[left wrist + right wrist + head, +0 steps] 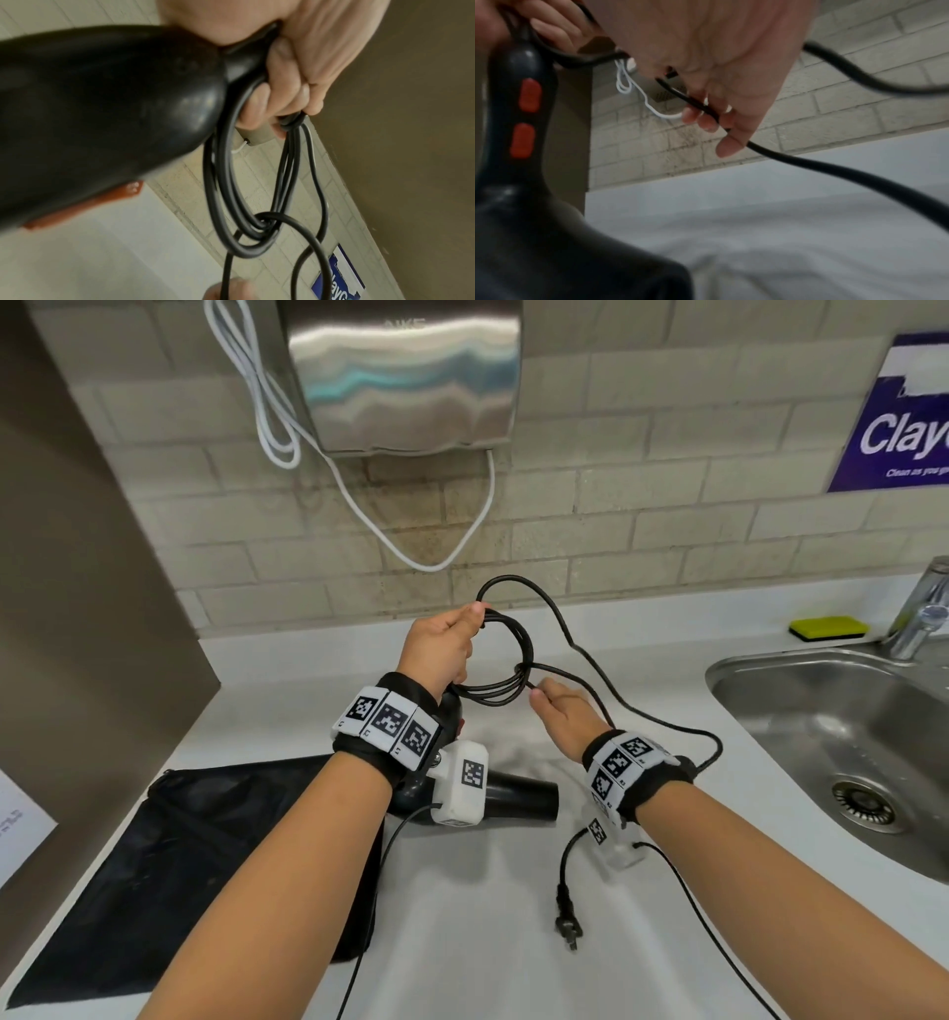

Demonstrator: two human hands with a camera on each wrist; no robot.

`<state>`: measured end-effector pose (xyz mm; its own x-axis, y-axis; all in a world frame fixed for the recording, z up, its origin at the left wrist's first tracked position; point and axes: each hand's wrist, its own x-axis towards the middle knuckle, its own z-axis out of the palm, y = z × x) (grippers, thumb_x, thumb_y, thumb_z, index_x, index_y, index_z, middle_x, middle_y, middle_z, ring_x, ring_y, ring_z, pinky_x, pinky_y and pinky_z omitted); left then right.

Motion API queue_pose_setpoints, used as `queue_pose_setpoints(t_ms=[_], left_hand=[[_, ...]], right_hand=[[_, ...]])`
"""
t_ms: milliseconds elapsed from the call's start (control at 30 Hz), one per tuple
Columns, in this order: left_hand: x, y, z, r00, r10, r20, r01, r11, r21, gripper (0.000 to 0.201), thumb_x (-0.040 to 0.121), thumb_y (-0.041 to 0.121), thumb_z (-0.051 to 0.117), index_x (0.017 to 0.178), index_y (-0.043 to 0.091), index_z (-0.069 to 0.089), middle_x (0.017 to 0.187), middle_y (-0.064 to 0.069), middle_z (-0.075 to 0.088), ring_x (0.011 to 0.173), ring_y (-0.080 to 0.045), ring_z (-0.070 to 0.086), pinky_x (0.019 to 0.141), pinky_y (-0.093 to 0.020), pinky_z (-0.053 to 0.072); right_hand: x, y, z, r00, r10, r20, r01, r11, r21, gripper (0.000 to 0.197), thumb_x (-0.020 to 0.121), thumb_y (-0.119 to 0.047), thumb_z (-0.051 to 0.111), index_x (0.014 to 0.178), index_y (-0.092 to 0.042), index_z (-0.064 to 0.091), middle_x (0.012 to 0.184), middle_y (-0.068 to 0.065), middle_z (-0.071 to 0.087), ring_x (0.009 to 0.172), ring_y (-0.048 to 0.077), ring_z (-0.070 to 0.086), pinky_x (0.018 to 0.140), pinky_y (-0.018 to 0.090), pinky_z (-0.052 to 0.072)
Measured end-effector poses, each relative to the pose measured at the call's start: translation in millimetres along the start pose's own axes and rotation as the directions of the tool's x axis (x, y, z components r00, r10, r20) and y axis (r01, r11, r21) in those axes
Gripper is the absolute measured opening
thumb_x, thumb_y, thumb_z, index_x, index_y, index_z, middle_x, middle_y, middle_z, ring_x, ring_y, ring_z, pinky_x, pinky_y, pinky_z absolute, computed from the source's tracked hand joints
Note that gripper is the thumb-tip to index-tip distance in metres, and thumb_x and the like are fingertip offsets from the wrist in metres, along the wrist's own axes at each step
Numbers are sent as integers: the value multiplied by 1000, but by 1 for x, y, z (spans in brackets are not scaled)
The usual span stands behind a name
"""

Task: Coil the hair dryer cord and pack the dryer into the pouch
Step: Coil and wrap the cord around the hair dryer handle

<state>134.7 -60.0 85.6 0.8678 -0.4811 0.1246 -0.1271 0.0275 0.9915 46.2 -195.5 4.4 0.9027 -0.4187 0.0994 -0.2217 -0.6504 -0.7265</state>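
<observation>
**Cord half coiled, dryer in the left hand**

The left hand (445,645) is gripping the dryer (518,799) by its handle and pinching several loops of the cord (524,654) against it; the right hand (565,716) is holding a slack run of cord loosely between thumb and fingers just beside the loops. The head view is showing what the wrist views are not: the plug (567,924) lying on the counter (513,942) below the right wrist, the loose cord trailing off toward the sink (744,670), and the pouch (195,865) lying flat on the counter at the left, under the left forearm. The left wrist view is showing one turn of cord (270,218) wrapping across the hanging loops, with the fingers (287,87) curling round the handle end and the bundle's top; the right wrist view is showing two red switches (527,95) on the handle, and the cord (706,110) crossing the right fingertips (727,148). In the head view the left wrist rig is covering most of the dryer, leaving only the barrel showing; the pouch's mouth is hard to make out; both wrist views are blurring the dryer body.
</observation>
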Motion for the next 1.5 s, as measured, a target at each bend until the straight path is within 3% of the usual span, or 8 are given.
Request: queue_pose_setpoints(t_ms=[200,333,533,700,867,1000,1233,1500], left_hand=[[0,-1,6,1000,-10,-8,10,1000,-16,27,95,28,52,111,10,66,36,14,28,32,-4,23,36,-15,24],[-2,0,4,998,-20,-51,17,999,-51,23,95,29,53,103,13,67,37,13,27,34,-6,22,39,-18,22],[-1,1,-9,995,-22,-94,12,995,-99,23,96,27,51,104,10,65,38,12,27,34,-5,21,37,-17,21],[-1,0,-3,998,-26,-63,21,997,-71,31,96,29,51,112,6,64,38,13,26,35,-5,21,37,-17,21],[-2,-1,2,1000,-16,10,16,1000,-26,35,97,30,49,118,6,62,35,14,27,32,-4,22,36,-15,23],[-5,2,0,999,-23,27,24,998,-56,36,98,29,47,113,0,61,37,14,25,32,-3,21,36,-16,22],[-11,5,-1,997,-38,72,45,994,-99,41,98,30,47,116,-6,57,40,11,23,34,-5,18,36,-16,21],[-13,6,-3,996,-52,79,59,994,-91,45,97,31,48,116,-10,53,39,11,23,34,-5,18,39,-18,19]], right_hand=[[14,14,-8,951,306,-51,-309,947,-84,40,101,-27,28,134,-10,44,137,12,47,126,29,44,107,34,33],[11,23,-8,934,337,-119,-346,936,-62,27,100,-23,30,103,-10,54,114,19,56,90,27,53,89,32,42],[-1,43,-24,842,533,-80,-539,828,-155,36,100,-14,28,128,-2,47,135,14,48,124,29,47,101,32,39],[5,31,-17,927,368,-65,-373,920,-116,32,95,-19,45,124,-6,53,123,17,58,113,30,54,93,27,40],[6,-10,-12,991,-121,-65,129,982,140,46,90,7,42,133,-11,44,124,13,55,87,5,50,69,0,35],[6,-30,-16,984,-128,123,67,911,407,58,85,15,37,127,-24,44,124,3,53,71,8,50,51,18,40],[0,-36,-10,923,-260,283,84,855,511,39,75,-6,45,90,-36,64,123,-1,57,106,20,56,72,37,45],[14,-25,-8,997,-76,8,58,816,575,36,85,12,40,73,-15,60,80,4,62,64,13,58,56,26,42]])
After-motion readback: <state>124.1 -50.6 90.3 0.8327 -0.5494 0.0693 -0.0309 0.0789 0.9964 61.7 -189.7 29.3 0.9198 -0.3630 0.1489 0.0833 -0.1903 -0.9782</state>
